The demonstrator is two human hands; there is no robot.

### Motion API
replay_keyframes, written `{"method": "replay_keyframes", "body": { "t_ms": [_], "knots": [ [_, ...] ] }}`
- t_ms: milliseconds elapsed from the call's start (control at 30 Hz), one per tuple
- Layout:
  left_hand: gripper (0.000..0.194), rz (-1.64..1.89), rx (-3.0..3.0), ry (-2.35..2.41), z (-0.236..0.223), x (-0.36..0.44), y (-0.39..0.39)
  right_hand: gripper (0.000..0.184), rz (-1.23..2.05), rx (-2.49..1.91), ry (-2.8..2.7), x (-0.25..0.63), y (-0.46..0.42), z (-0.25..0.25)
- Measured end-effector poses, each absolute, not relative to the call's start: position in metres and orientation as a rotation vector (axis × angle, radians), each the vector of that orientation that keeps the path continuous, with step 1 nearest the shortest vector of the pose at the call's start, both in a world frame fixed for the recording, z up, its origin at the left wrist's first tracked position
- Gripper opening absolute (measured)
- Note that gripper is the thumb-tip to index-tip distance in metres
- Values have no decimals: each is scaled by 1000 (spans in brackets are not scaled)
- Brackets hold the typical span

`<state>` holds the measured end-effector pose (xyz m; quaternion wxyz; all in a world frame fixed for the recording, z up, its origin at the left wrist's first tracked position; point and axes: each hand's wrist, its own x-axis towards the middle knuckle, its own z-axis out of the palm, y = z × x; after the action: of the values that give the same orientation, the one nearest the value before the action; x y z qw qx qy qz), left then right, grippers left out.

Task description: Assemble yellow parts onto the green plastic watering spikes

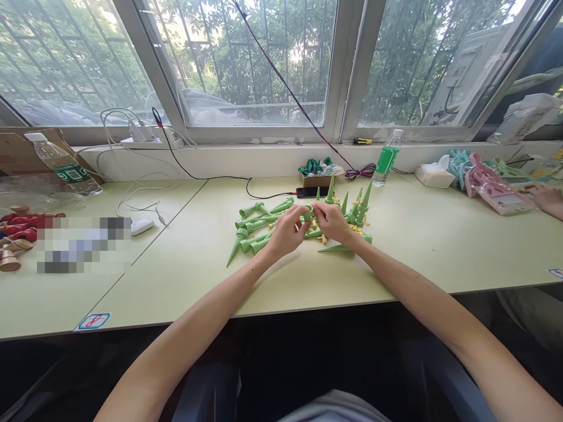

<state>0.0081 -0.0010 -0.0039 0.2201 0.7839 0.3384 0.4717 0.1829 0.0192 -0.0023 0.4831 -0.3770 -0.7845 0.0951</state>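
My left hand (pixel 287 232) is closed on a green plastic watering spike (pixel 308 213) just over the table, gripping it by its ring-like end. From the other side my right hand (pixel 332 221) meets it, fingers pinched at the same piece; what exactly lies between those fingertips is hidden. Several green spikes (pixel 251 225) with ribbed caps lie in a heap beside my left hand. Behind and beside my right hand stand several upright spikes (pixel 365 202), with small yellow valves (pixel 324 239) among them. One more spike (pixel 334 249) lies below my right wrist.
A phone (pixel 308 192) on a cable and a small box (pixel 323 179) are behind the heap. Bottles (pixel 387 158) stand at the back. Pink plastic items (pixel 488 181) lie right, near another person's hand (pixel 548 199). Red wooden pieces (pixel 20 228) lie left.
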Motion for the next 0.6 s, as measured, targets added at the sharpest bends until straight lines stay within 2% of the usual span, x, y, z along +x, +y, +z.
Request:
{"method": "replay_keyframes", "body": {
  "t_ms": [367, 600],
  "knots": [
    [18, 1293, 2134, 973, 0, 10, -1, 43, 226, -918, -1827, 179, 16, -2],
    [32, 1255, 2036, 961, 6, 14, -9, 45, 241, -909, -1751, 178, 12, 0]
  ]
}}
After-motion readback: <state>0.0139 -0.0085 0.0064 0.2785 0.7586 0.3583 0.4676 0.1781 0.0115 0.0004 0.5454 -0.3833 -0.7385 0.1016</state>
